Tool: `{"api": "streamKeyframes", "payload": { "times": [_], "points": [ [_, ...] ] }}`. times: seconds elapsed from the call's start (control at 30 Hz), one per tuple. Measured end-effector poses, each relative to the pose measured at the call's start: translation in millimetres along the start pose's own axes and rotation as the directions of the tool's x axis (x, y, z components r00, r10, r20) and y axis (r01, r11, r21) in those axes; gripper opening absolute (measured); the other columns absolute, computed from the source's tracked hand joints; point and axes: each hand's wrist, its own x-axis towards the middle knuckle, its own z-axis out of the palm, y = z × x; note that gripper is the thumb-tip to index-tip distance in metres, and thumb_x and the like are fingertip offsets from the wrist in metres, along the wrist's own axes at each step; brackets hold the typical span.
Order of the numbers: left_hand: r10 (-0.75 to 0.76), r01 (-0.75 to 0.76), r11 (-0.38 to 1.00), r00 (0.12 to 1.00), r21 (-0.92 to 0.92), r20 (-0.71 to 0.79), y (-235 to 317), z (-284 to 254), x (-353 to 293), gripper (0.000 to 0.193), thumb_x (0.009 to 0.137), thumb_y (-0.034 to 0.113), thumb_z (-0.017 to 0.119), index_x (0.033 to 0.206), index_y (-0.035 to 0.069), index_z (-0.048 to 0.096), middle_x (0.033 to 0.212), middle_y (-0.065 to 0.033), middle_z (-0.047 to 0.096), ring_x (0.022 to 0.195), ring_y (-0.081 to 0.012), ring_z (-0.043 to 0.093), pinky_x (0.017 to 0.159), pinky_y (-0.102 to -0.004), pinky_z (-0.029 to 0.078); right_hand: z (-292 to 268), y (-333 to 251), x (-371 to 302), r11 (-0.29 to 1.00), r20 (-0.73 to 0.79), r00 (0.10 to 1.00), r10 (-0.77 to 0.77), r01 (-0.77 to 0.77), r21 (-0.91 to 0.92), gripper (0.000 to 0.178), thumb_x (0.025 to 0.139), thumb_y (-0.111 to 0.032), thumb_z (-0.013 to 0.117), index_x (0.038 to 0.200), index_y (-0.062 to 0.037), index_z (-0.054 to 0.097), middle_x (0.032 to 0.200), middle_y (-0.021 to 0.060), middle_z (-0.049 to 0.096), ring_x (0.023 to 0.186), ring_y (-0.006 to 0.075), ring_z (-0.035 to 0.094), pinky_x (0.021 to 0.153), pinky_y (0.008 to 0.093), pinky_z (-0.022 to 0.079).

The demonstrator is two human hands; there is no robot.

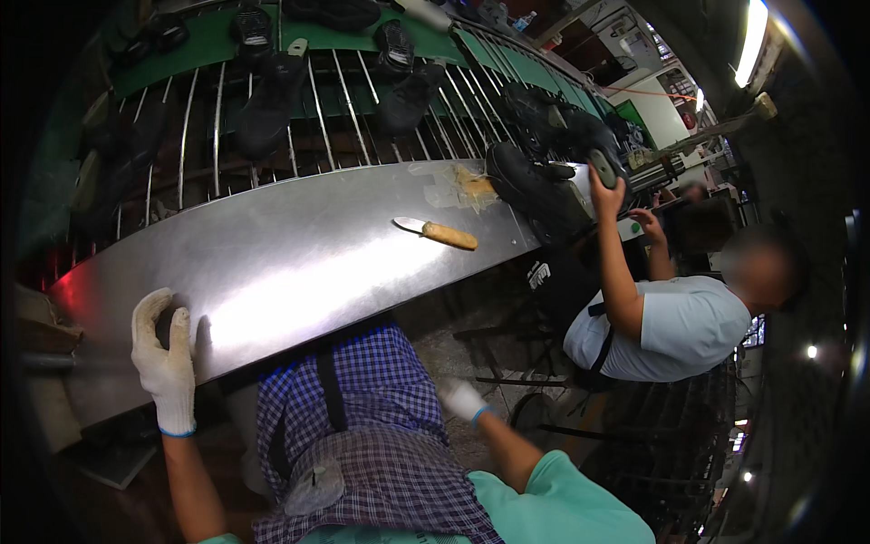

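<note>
At eight o'clock I'm watching the gloved left hand (169, 364) curving by the metal table (299, 213), its thumb standing wide of its fingers. At six, the right hand (460, 399) is blurring beside the checked apron (381, 385); I can't tell its fingers' state. The tan-handled knife (446, 236) is lying on the metal table, just twelve-ward of centre.

The gloved left grip (166, 354), loosely curled, is at the near edge of the worktop (308, 240), with a knife (444, 236) to its right, rods (218, 127) and shoes (405, 104) beyond, and the blurred right grip (462, 401) off that edge, left of a co-worker (671, 322).
</note>
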Motion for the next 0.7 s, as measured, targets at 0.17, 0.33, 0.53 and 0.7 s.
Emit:
{"api": "streamKeyframes", "payload": {
  "times": [0.17, 0.33, 0.53, 0.7],
  "points": [
    [-0.024, 0.028, 0.997, 0.998, -0.068, 0.049, 12, -1, -1, 0.033, 0.099, 0.007, 0.072, 0.130, -0.005, 0.068, 0.127, -0.0156, 0.070, 0.119, -0.0259, 0.067, 0.109, -0.0365, 0.051, 84, 113, -67, 0.940, 0.096, 0.938, 0.333, -0.322, -0.115, 0.060, 0.111, -0.041, 0.050, 0.157, -0.0032, 0.051, 0.157, 0.0221, 0.056, 0.138, 0.0387, 0.058, 0.115, 0.0471, 0.048],
    [0.059, -0.053, 0.995, 0.996, -0.084, 0.072, 9, 4, 2, 0.031, 0.098, 0.009, 0.073, 0.126, -0.004, 0.069, 0.122, -0.0157, 0.071, 0.115, -0.0267, 0.069, 0.105, -0.0378, 0.053, 46, 181, -25, 0.892, 0.159, 0.980, 0.116, -0.032, -0.450, 0.060, 0.109, -0.043, 0.054, 0.146, 0.0047, 0.060, 0.141, 0.0280, 0.067, 0.125, 0.0394, 0.067, 0.103, 0.0485, 0.055],
    [0.110, -0.109, 0.994, 0.993, -0.030, 0.044, 11, 4, 2, 0.029, 0.095, 0.010, 0.075, 0.122, -0.002, 0.070, 0.118, -0.0156, 0.073, 0.110, -0.0293, 0.071, 0.100, -0.0392, 0.056, -18, 35, 23, 0.909, -0.237, 0.938, -0.253, 0.147, -0.390, 0.060, 0.105, -0.048, 0.060, 0.135, 0.0035, 0.068, 0.130, 0.0280, 0.072, 0.126, 0.0387, 0.068, 0.106, 0.0424, 0.052],
    [0.179, -0.180, 0.983, 0.983, 0.040, 0.032, 26, -5, -4, 0.025, 0.092, 0.007, 0.075, 0.115, -0.002, 0.071, 0.113, -0.0165, 0.072, 0.103, -0.0315, 0.071, 0.095, -0.0406, 0.057, 16, -126, -10, 0.781, -0.136, 0.779, -0.612, 0.568, -0.260, 0.038, 0.107, -0.031, 0.062, 0.130, -0.0010, 0.070, 0.115, 0.0171, 0.079, 0.105, 0.0260, 0.077, 0.093, 0.0357, 0.059]
  ]
}}
